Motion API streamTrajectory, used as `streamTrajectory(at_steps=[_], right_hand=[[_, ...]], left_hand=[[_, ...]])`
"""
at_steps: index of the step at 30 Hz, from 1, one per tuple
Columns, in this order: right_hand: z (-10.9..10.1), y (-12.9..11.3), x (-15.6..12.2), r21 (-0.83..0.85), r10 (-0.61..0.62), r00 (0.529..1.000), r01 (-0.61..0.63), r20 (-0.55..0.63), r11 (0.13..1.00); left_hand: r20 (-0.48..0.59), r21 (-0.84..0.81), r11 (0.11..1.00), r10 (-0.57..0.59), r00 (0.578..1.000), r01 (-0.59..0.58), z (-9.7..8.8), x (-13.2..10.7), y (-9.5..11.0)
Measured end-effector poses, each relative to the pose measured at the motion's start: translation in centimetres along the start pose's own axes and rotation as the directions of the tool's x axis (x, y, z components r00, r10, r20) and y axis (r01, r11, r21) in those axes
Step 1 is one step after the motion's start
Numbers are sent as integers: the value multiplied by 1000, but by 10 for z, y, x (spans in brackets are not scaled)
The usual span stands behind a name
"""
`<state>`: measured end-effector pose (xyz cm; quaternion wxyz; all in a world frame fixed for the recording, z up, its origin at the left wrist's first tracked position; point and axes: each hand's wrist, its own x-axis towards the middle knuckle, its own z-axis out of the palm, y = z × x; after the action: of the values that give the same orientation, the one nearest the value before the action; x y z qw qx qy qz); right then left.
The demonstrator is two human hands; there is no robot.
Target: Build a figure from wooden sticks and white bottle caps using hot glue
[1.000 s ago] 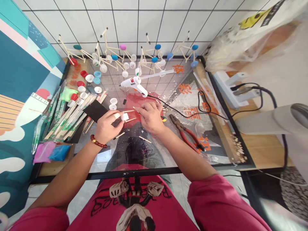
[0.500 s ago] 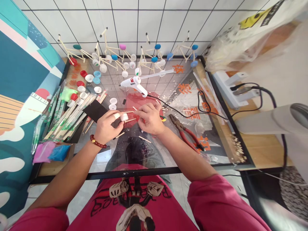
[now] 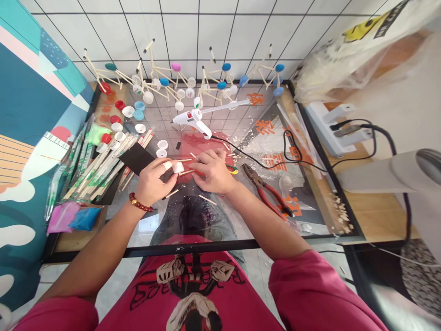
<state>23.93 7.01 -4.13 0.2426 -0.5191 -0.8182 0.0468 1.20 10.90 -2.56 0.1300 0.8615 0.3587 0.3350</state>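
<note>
My left hand (image 3: 155, 178) pinches a small white plastic bottle cap (image 3: 178, 167) at the fingertips, and thin wooden sticks (image 3: 184, 172) stick out from beside it. My right hand (image 3: 214, 172) lies palm down on a red sheet (image 3: 196, 146), its fingers close to the stick ends and holding nothing I can see. Just above the hands rests a white hot glue gun (image 3: 191, 120), its black cord (image 3: 248, 156) running off to the right. A black card (image 3: 136, 158) lies left of my left hand.
Loose white, red and blue caps (image 3: 128, 111) lie left of the glue gun, beside bundled wooden sticks in plastic wrap (image 3: 98, 168). Stick-and-cap models (image 3: 165, 78) stand along the back. Red-handled pliers (image 3: 265, 193) lie on the glass tabletop (image 3: 172, 220) to the right.
My right hand has flattened and dropped lower onto the red sheet, moving off the sticks. My left hand and the cap have stayed nearly where they were.
</note>
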Motion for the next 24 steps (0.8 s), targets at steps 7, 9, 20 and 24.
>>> streamTrajectory(at_steps=[7, 9, 20, 24], right_hand=[[1, 1, 1, -16, -25, 999, 25, 23, 1000], [2, 2, 1, -22, -37, 999, 37, 23, 999], [5, 3, 1, -22, -70, 998, 70, 3, 997], [4, 2, 1, -12, -58, 998, 58, -6, 998]], left_hand=[[-5, 15, 1000, 12, 1000, -12, 0, 1, 1], [-16, 11, 1000, 28, 999, -27, 0, 1, 1], [-43, 6, 997, 82, 996, -82, 0, 1, 1], [-37, 3, 996, 89, 995, -89, -1, 1, 1]])
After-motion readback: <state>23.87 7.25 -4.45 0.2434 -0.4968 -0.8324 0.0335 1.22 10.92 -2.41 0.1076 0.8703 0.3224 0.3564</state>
